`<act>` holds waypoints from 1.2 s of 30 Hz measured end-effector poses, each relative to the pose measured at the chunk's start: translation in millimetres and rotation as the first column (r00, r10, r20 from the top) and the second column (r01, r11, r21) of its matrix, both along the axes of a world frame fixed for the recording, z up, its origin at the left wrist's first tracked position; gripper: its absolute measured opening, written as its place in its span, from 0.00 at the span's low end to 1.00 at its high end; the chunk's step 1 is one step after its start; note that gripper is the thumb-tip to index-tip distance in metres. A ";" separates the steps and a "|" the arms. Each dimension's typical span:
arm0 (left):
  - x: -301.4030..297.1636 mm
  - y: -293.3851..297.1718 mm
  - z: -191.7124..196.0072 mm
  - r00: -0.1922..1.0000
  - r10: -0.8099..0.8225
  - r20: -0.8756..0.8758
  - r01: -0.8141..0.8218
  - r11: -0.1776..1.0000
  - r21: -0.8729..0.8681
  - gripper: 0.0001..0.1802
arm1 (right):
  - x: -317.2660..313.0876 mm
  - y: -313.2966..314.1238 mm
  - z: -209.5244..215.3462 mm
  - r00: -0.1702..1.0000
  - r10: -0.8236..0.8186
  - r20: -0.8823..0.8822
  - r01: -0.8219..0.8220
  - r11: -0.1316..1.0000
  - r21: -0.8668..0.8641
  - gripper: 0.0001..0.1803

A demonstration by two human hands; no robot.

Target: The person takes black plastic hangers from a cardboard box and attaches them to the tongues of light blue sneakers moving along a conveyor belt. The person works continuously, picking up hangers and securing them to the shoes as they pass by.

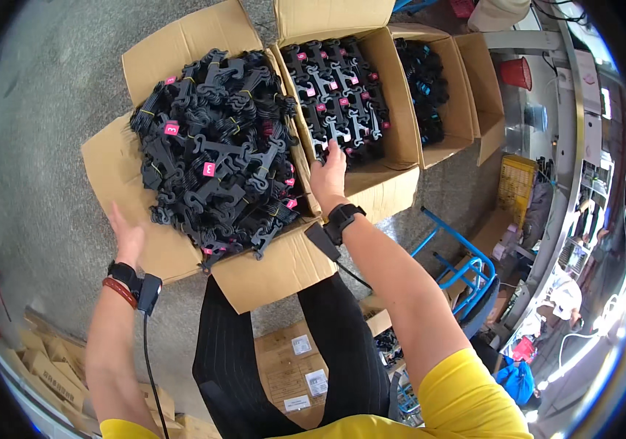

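Note:
A cardboard box (152,241) in front of me is heaped with black plastic hangers (210,146), many in rubber-banded bundles and some with pink tags. My left hand (128,240) is at this box's left flap, with its fingers stretched out and nothing visible in them. To the right, a second cardboard box (401,110) holds black hangers (338,95) packed in rows, also with pink tags. Over its near left corner is my right hand (329,175), one finger extended toward the hangers. The underside of that hand is hidden, and no item shows in it.
A third box (452,95) of black hangers with blue tags stands farther right. Near my right arm is a blue metal frame (467,267). A flat carton (284,366) lies between my legs, and more cartons (53,373) are at lower left. A red basket (516,73) sits at right.

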State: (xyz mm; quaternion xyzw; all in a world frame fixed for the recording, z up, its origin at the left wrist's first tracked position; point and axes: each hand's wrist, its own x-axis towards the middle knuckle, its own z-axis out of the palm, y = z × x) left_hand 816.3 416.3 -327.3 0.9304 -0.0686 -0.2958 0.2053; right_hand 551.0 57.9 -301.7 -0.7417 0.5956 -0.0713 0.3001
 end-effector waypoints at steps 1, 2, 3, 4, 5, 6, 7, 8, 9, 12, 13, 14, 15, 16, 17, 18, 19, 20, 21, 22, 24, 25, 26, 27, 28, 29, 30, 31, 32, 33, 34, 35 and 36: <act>-1.9 2.2 -5.8 0.999 -0.033 0.034 0.035 0.998 -0.057 0.45 | -3.2 -3.6 -6.0 0.999 0.029 -0.026 -0.029 1.000 0.010 0.31; -3.6 1.9 -9.1 1.000 -0.022 0.016 0.023 0.996 -0.081 0.46 | -5.3 -8.0 -10.8 1.000 0.016 0.025 -0.018 0.996 0.087 0.31; -4.5 0.0 -9.3 0.993 0.028 -0.115 -0.046 0.986 -0.160 0.47 | -6.2 -10.9 -14.1 0.998 -0.005 0.063 -0.007 0.984 0.177 0.31; -4.9 -4.2 -7.7 0.967 0.076 -0.245 -0.131 0.967 -0.218 0.47 | -5.8 -12.2 -16.2 0.995 -0.058 0.084 0.032 0.959 0.282 0.31; -7.1 -7.6 -3.0 0.867 0.127 -0.482 -0.294 0.911 -0.291 0.47 | -5.4 -13.6 -16.8 0.999 -0.022 0.045 0.008 0.952 0.304 0.29; -10.6 -13.3 1.6 0.718 0.109 -0.687 -0.472 0.802 -0.365 0.48 | -3.8 -13.8 -16.5 0.994 0.102 0.049 -0.110 0.975 0.193 0.27; -13.9 -21.6 4.0 0.717 0.145 -0.682 -0.466 0.827 -0.315 0.48 | -1.9 -14.2 -15.6 0.978 0.205 0.033 -0.207 0.975 0.084 0.26; -18.4 -27.8 7.3 0.721 0.156 -0.675 -0.471 0.824 -0.313 0.48 | -0.4 -13.0 -14.0 0.955 0.297 -0.011 -0.297 0.955 -0.007 0.24; -21.0 -32.0 12.0 0.727 0.168 -0.665 -0.476 0.822 -0.313 0.48 | 1.9 -12.1 -12.6 0.951 0.307 0.044 -0.310 0.940 0.142 0.20; -22.9 -40.1 17.8 0.725 0.188 -0.663 -0.470 0.838 -0.277 0.45 | 8.6 -6.4 -11.6 0.945 0.320 -0.060 -0.310 0.941 0.140 0.18; -24.3 -40.9 16.2 0.734 0.125 -0.667 -0.445 0.831 -0.334 0.44 | 10.4 -3.8 -12.8 0.939 0.325 -0.110 -0.311 0.941 0.130 0.20; -26.7 -40.7 12.9 0.736 0.100 -0.670 -0.440 0.822 -0.361 0.43 | 12.0 -0.8 -15.0 0.920 0.349 -0.179 -0.333 0.936 0.112 0.21; -28.3 -38.8 10.0 0.751 0.056 -0.658 -0.442 0.783 -0.437 0.42 | 14.7 3.3 -18.1 0.898 0.376 -0.230 -0.372 0.926 0.062 0.23; -33.4 -39.5 3.2 0.859 0.047 -0.509 -0.260 0.898 -0.356 0.41 | 19.3 11.3 -22.0 0.872 0.405 -0.274 -0.403 0.913 0.064 0.24; -39.0 -41.9 -5.2 0.944 -0.020 -0.330 -0.075 0.959 -0.275 0.40 | 21.5 13.2 -24.1 0.670 0.559 -0.489 -0.628 0.777 0.028 0.26; -37.5 -39.8 -8.0 0.981 -0.122 -0.152 0.099 0.984 -0.151 0.40 | 22.7 14.4 -25.6 0.844 0.447 -0.296 -0.449 0.891 0.065 0.27; -42.6 -36.5 -9.1 0.983 -0.100 -0.155 0.071 0.981 -0.180 0.39 | 24.3 15.7 -27.5 0.867 0.412 -0.281 -0.404 0.911 0.089 0.27; -50.5 -35.5 -11.3 0.986 -0.083 -0.144 0.043 0.965 -0.260 0.39 | 23.8 15.8 -28.4 0.891 0.373 -0.259 -0.365 0.927 0.081 0.27; -51.9 -36.0 -13.8 0.979 -0.181 -0.091 0.155 0.958 -0.240 0.39 | 25.3 14.3 -30.4 0.873 0.395 -0.285 -0.399 0.916 0.047 0.27; -56.2 -38.4 -16.4 0.989 -0.124 -0.086 0.097 0.959 -0.265 0.39 | 25.8 12.3 -31.5 0.839 0.414 -0.354 -0.418 0.906 0.067 0.28; -62.0 -42.6 -19.7 0.989 -0.096 -0.114 0.068 0.971 -0.231 0.37 | 24.3 8.4 -32.3 0.957 0.241 -0.161 -0.224 0.967 0.118 0.29; -65.6 -43.9 -20.7 0.988 -0.115 -0.107 0.094 0.978 -0.185 0.36 | 23.6 7.4 -32.7 0.929 0.303 -0.214 -0.273 0.949 0.158 0.29; -69.9 -45.3 -22.1 0.987 -0.113 -0.116 0.096 0.985 -0.143 0.36 | 22.8 6.7 -33.0 0.900 0.354 -0.255 -0.319 0.933 0.169 0.30; -72.0 -45.2 -22.7 0.985 -0.100 -0.142 0.086 0.991 -0.103 0.36 | 21.0 6.8 -32.6 0.921 0.319 -0.222 -0.284 0.943 0.173 0.31; -72.5 -44.6 -23.5 0.986 -0.109 -0.127 0.095 0.989 -0.111 0.36 | 20.3 6.9 -32.7 0.917 0.330 -0.222 -0.295 0.939 0.178 0.31; -73.2 -44.2 -24.2 0.985 -0.108 -0.131 0.092 0.988 -0.125 0.36 | 18.9 7.1 -32.0 0.914 0.338 -0.224 -0.303 0.936 0.179 0.31; -73.2 -43.5 -23.6 0.987 -0.098 -0.127 0.078 0.984 -0.160 0.37 | 18.0 7.8 -31.1 0.908 0.354 -0.222 -0.319 0.931 0.179 0.31; -72.4 -42.3 -21.2 0.984 -0.087 -0.157 0.052 0.976 -0.211 0.37 | 16.7 8.3 -28.8 0.911 0.373 -0.174 -0.352 0.925 0.142 0.30; -70.3 -40.7 -16.2 0.982 -0.066 -0.179 0.014 0.960 -0.280 0.37 | 15.4 8.9 -25.1 0.911 0.392 -0.131 -0.377 0.918 0.124 0.29; -67.8 -41.2 -9.8 0.969 -0.002 -0.246 -0.077 0.947 -0.311 0.38 | 15.5 9.6 -20.8 0.925 0.360 -0.123 -0.342 0.928 0.145 0.28; -64.9 -43.9 -1.9 0.985 -0.043 -0.165 -0.021 0.931 -0.365 0.39 | 15.3 11.5 -14.9 0.915 0.390 -0.104 -0.383 0.920 0.078 0.27; -60.0 -48.1 7.9 0.991 -0.037 -0.130 -0.016 0.923 -0.385 0.40 | 14.5 14.9 -7.3 0.921 0.369 -0.122 -0.365 0.929 0.051 0.26; -54.2 -53.4 19.8 0.995 -0.030 -0.095 -0.011 0.914 -0.405 0.41 | 14.2 20.1 1.2 0.926 0.348 -0.143 -0.349 0.937 0.024 0.24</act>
